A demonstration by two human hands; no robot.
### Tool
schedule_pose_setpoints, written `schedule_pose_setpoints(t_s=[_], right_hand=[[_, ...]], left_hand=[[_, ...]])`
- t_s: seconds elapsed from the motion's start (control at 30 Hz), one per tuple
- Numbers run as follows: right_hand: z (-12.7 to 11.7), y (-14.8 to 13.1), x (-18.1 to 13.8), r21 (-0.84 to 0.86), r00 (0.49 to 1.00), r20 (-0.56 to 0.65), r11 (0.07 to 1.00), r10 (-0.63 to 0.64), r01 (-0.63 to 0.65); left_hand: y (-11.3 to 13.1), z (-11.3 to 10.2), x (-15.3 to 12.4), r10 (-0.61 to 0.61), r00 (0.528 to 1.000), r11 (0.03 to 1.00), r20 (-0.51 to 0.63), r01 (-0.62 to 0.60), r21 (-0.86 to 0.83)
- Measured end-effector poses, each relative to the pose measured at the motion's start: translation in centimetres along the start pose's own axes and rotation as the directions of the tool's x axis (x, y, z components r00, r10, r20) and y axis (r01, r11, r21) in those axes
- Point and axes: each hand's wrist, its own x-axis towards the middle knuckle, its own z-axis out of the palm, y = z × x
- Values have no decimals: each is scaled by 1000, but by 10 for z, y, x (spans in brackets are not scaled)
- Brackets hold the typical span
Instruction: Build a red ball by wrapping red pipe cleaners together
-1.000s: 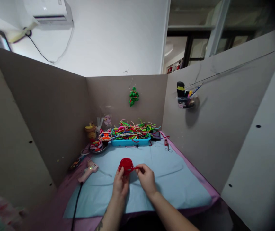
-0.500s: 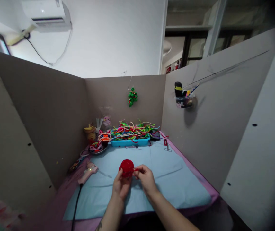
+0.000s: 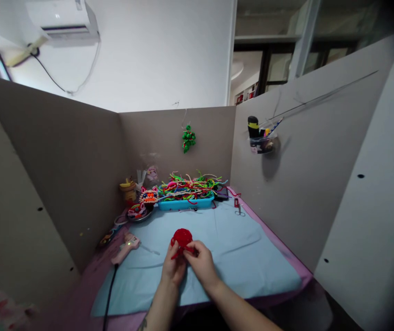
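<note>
A round, fuzzy red pipe-cleaner piece (image 3: 182,236) is held just above the blue cloth at the middle of the table. My left hand (image 3: 173,268) grips it from the left and below, thumb against its near side. From the right, my right hand (image 3: 201,265) pinches a red pipe-cleaner strand (image 3: 190,249) at the lower front of the piece. A red end also pokes out by my left thumb. The underside of the piece is hidden by my fingers.
Blue cloth (image 3: 231,271) covers the table. A corded pink glue gun (image 3: 126,252) lies left. Behind stand a blue tray (image 3: 186,203) of colourful pipe cleaners and a bowl (image 3: 141,217) with small crafts. Scissors (image 3: 240,212) lie at right rear. Grey partitions (image 3: 286,184) surround the table.
My right hand has moved left and inward, bringing the red strand across the front of the round piece. My left hand stays nearly in place. The view has shifted slightly.
</note>
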Motion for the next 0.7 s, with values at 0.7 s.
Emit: schedule_pose_setpoints(t_s=[0.7], right_hand=[[-9, 10, 7, 359, 986, 16, 920, 164, -159]], left_hand=[[4, 18, -8, 4, 984, 1000, -178, -8, -20]])
